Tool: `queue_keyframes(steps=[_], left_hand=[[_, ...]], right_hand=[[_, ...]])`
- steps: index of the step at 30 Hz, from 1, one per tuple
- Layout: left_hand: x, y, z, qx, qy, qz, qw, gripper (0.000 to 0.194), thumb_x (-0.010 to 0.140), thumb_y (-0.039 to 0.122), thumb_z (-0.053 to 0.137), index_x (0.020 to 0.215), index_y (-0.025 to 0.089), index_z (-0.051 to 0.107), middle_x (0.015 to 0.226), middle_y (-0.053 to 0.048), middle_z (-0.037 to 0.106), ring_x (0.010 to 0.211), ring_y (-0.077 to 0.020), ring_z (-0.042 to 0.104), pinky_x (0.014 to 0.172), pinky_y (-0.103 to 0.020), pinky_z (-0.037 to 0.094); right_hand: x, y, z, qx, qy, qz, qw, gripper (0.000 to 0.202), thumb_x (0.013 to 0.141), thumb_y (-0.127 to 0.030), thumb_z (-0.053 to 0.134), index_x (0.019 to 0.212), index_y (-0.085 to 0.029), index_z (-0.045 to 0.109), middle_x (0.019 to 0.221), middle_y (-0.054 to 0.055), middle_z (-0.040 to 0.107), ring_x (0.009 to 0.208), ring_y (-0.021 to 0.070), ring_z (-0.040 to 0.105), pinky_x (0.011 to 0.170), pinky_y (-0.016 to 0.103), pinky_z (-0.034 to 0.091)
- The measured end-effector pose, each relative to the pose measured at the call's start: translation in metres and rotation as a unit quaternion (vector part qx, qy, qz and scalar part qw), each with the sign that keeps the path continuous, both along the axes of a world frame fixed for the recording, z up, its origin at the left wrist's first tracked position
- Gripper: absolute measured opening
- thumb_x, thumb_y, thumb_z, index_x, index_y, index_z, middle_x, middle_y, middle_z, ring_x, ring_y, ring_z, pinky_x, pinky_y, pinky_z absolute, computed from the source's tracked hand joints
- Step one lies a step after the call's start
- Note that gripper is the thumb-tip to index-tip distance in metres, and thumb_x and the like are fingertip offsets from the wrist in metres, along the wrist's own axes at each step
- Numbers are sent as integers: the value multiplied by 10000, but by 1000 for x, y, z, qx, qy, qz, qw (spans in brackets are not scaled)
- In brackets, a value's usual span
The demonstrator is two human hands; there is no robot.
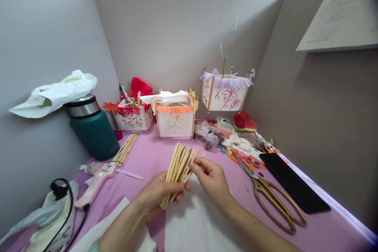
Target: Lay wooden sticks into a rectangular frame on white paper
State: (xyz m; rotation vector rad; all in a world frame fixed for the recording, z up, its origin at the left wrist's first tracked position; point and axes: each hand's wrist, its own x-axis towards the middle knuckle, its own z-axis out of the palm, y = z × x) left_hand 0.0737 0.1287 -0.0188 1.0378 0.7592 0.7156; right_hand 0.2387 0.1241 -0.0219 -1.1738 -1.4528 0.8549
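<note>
Teal bottle (96,136) is standing at frame left; pink glue gun (97,184) is lying below it. Left hand (162,191), lower centre, is gripping a bundle of wooden sticks (177,169), fingers wrapped round, sticks fanning upward. Right hand (212,179), just right of centre, is pinching at the bundle's right edge, thumb and forefinger narrow. Gold-handled scissors (257,181) are resting lower right, black phone (295,183) lying just beside.
</note>
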Motion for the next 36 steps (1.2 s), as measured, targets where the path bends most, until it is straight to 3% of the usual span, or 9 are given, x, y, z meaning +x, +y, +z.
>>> queue_keyframes(steps=[5, 8, 10, 13, 17, 20, 25, 36], left_hand=[[0, 3, -3, -4, 67, 29, 997, 175, 644, 227, 690, 754, 103, 634, 627, -24, 572, 501, -98, 491, 469, -219, 407], [-2, 8, -4, -10, 146, 124, 981, 167, 633, 240, 671, 725, 117, 606, 494, 18, 512, 431, -92, 449, 414, -205, 357], [-3, 11, -4, -8, 162, 179, 970, 193, 629, 272, 678, 725, 127, 594, 453, 41, 478, 392, -80, 410, 383, -194, 309], [-5, 13, -2, -7, 137, 194, 971, 210, 603, 281, 696, 706, 135, 585, 447, 49, 475, 374, -71, 395, 370, -189, 282], [-4, 10, 1, -9, 137, 189, 972, 191, 598, 264, 677, 707, 126, 600, 441, 41, 487, 367, -73, 404, 352, -186, 256], [-3, 10, 2, -11, 142, 190, 971, 197, 603, 271, 672, 710, 125, 594, 440, 39, 493, 358, -74, 407, 336, -186, 234], [-4, 11, 4, -13, 125, 215, 968, 225, 593, 240, 706, 743, 122, 587, 430, 45, 498, 362, -64, 409, 357, -174, 285], [-6, 12, 6, -8, 106, 222, 969, 234, 585, 246, 731, 727, 119, 595, 424, 46, 494, 367, -62, 416, 360, -172, 303]], right_hand=[[8, 7, 7, 4, 160, -48, 986, 279, 816, -449, 549, 741, -182, 523, 504, -77, 384, 444, 73, 336, 436, 201, 277], [17, 11, 12, -11, 218, -55, 974, 286, 798, -466, 554, 755, -191, 485, 562, -66, 465, 428, 64, 362, 413, 194, 295], [18, 9, 14, -85, 144, -2, 986, 287, 793, -456, 545, 711, -191, 471, 533, -63, 486, 395, 61, 348, 390, 192, 265], [8, 0, 10, -170, -78, 86, 979, 248, 797, -358, 522, 626, -182, 482, 466, -50, 505, 394, 72, 391, 417, 193, 261], [-13, -17, 0, -90, -348, 96, 928, 274, 827, -272, 445, 610, -167, 575, 563, 17, 621, 541, 126, 546, 510, 226, 296], [-24, -22, -4, -46, -467, 81, 879, 325, 868, -283, 389, 702, -166, 643, 685, 64, 682, 629, 175, 610, 549, 258, 313], [-33, -24, -1, -49, -535, 78, 840, 366, 892, -276, 344, 800, -152, 676, 758, 110, 701, 703, 233, 656, 598, 296, 368], [-37, -21, -1, -44, -564, 87, 820, 377, 916, -271, 323, 870, -158, 679, 785, 109, 710, 735, 245, 668, 636, 305, 412]])
